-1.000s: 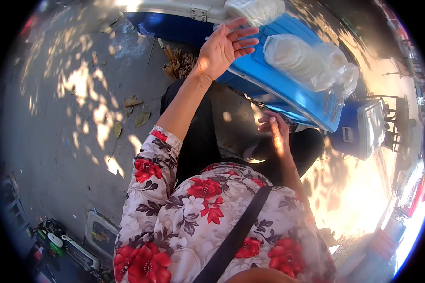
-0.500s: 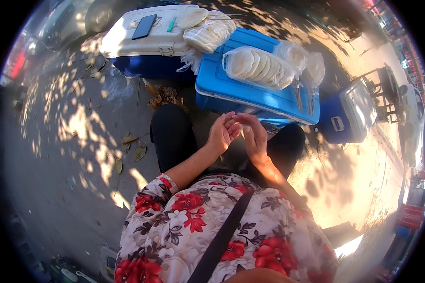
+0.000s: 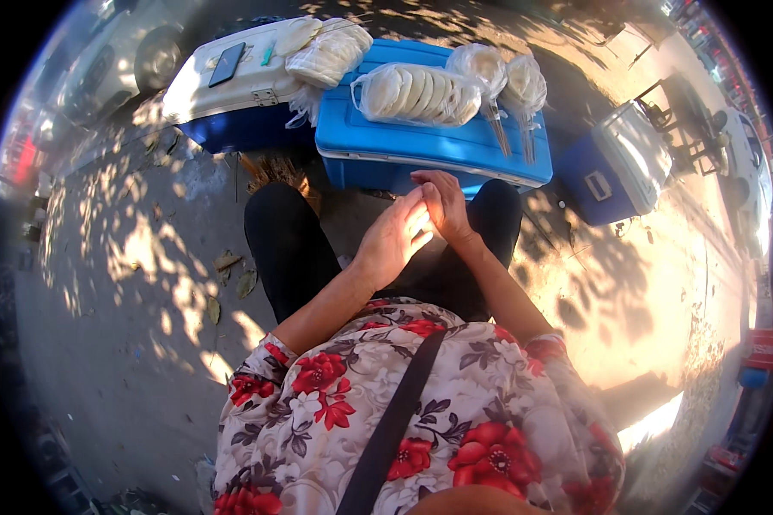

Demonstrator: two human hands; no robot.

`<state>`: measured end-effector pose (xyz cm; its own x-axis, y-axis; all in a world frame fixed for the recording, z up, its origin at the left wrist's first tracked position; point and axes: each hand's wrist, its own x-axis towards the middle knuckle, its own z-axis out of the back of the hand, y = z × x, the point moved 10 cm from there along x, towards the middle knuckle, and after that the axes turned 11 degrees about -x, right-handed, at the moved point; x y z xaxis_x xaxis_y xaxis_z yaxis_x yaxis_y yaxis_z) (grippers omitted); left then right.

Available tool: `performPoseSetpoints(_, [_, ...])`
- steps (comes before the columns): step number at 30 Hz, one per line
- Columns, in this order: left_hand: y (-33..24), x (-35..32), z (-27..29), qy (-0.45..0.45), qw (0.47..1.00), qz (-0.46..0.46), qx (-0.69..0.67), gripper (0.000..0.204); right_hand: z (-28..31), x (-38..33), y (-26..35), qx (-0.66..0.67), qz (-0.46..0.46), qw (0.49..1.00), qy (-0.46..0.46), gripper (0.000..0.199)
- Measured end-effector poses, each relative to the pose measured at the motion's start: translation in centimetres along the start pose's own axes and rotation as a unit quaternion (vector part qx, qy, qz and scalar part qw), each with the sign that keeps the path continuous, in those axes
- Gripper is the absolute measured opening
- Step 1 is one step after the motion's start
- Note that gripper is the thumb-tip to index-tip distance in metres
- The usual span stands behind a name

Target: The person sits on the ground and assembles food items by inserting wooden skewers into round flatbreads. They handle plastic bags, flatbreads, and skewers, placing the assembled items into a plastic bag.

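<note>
My left hand (image 3: 392, 239) is above my lap, its fingers stretched out and held close together. Against its fingertips rests my right hand (image 3: 446, 209), with fingers bent over them. The two hands touch, and I see no object between them. Beyond them stands a blue cooler box (image 3: 378, 153). On its lid lie a clear bag of round pale discs (image 3: 419, 94) in a row and two bagged round pieces on thin sticks, one bagged piece (image 3: 477, 69) beside the other bagged piece (image 3: 524, 84).
A white-lidded cooler (image 3: 199, 90) at the far left carries a dark phone (image 3: 228, 64), a small green item (image 3: 268, 53) and another bag of pale discs (image 3: 331, 53). A second white-lidded cooler (image 3: 631, 163) stands at right. A bundle of thin sticks (image 3: 275, 170) sits beyond my left knee.
My hands have come closer together, the right fingers now lying over the left fingertips. The view has shifted, so the coolers appear farther up and left.
</note>
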<state>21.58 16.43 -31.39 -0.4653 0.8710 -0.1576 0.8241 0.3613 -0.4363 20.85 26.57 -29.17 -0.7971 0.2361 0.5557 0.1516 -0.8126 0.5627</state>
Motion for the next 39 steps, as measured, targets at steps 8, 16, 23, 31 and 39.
performPoseSetpoints(8, [-6.6, 5.1, 2.9, -0.035, 0.996, -0.069, 0.048, 0.059, 3.0, 1.2, 3.4, -0.031, -0.044, 0.999, 0.001, 0.039])
performPoseSetpoints(16, [2.8, 5.7, 6.9, 0.065, 0.989, 0.029, -0.129, 0.065, -5.7, 3.1, 10.3, 0.046, 0.135, 0.986, 0.088, 0.052])
performPoseSetpoints(23, [-7.4, 1.9, 7.1, 0.003, 0.987, -0.082, -0.135, 0.062, -11.3, 8.0, 7.3, 0.020, 0.128, 0.984, 0.119, 0.038])
performPoseSetpoints(31, [-23.9, -6.4, 14.0, -0.160, 0.915, -0.319, 0.188, 0.062, -17.6, 8.1, 3.9, 0.045, -0.015, 0.985, 0.168, 0.025])
performPoseSetpoints(39, [-30.5, 1.9, 18.4, -0.231, 0.721, -0.346, 0.553, 0.038, -18.7, 11.9, 6.1, 0.053, -0.058, 0.973, 0.215, 0.023])
